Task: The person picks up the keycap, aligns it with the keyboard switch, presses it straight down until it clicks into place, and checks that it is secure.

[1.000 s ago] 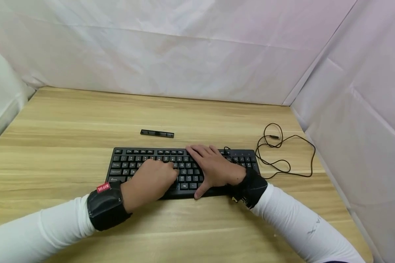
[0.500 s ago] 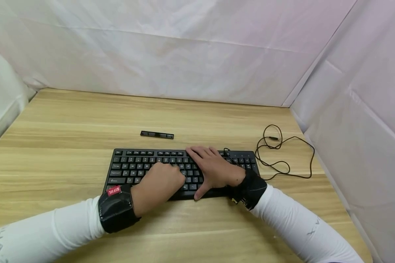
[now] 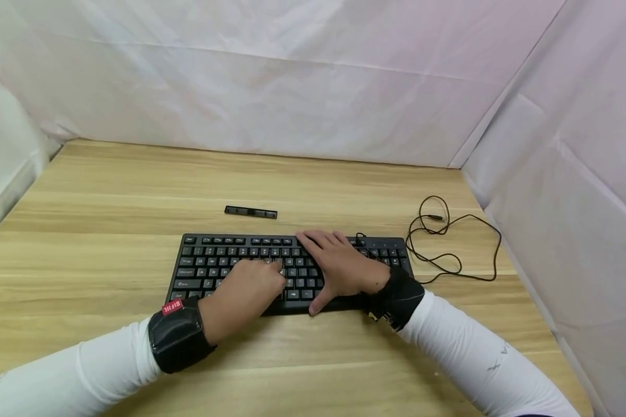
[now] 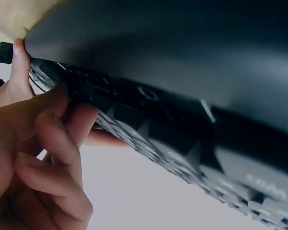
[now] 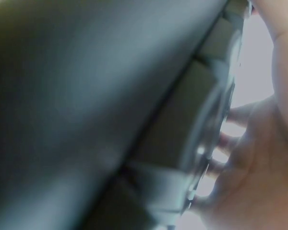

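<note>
A black computer keyboard [image 3: 188,272] lies flat on the table. My left hand [image 3: 246,289] is over its middle, fingers curled. In the left wrist view the thumb [image 4: 57,98] and forefinger [image 4: 81,122] come together at a key in the lower rows, beside a dark slot along the front edge; their tips are partly hidden. My right hand [image 3: 339,269] rests spread across the keyboard's right part, fingers at the far edge and thumb at the near edge. Blurred keys [image 5: 177,115] stand close to the palm in the right wrist view.
Behind the keyboard lies a narrow black strip [image 3: 250,212], like a long keycap turned underside up. The thin black cable [image 3: 495,249] loops over the table at the right. White fabric walls [image 3: 292,104] stand along the back and sides.
My left hand shifts right along the keyboard, then back a little to the left, with its fingers still curled. The right hand, keyboard and black strip keep their places.
</note>
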The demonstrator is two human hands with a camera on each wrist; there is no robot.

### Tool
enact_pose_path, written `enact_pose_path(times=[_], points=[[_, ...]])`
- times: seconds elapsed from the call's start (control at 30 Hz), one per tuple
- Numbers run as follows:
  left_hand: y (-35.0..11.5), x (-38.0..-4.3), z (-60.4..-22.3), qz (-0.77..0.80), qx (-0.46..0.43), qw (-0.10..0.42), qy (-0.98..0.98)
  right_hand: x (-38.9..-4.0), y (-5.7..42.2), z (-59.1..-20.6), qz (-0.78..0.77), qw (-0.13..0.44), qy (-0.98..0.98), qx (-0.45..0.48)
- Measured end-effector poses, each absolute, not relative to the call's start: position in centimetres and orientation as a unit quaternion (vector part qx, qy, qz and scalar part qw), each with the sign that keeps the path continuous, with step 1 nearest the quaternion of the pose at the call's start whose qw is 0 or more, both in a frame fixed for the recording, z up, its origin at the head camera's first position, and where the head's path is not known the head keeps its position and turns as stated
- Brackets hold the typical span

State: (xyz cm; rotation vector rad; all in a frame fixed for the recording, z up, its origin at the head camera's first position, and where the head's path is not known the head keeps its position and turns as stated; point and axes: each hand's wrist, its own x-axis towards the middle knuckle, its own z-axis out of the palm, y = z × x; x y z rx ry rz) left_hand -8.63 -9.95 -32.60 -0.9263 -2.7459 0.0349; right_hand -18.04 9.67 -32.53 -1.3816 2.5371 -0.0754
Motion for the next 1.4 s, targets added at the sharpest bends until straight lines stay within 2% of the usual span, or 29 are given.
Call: enact_pose_path(times=[0.27, 0.47, 1.0, 1.23, 1.4], points=[[-9.9, -8.5, -32.9, 0.001, -0.312, 0.109, -0.944, -18.1, 9.7, -32.9, -0.024, 0.13, 0.867, -0.48], [-9.8, -8.5, -33.0, 0.005, -0.31, 0.127, -0.942, -18.2, 9.7, -32.9, -0.021, 0.118, 0.869, -0.48], [-9.9, -8.6, -33.5, 0.009, -0.307, 0.127, -0.943, -18.2, 10.0, -32.9, -0.016, 0.114, 0.869, -0.482], [-11.7, -11.0, -31.8, -0.105, -0.288, 0.133, -0.942, -18.4, 10.0, -32.6, -0.021, 0.113, 0.865, -0.488], [-13.3, -14.1, -30.7, -0.112, -0.249, 0.108, -0.956, -18.3, 9.9, -32.7, -0.016, 0.117, 0.865, -0.487]])
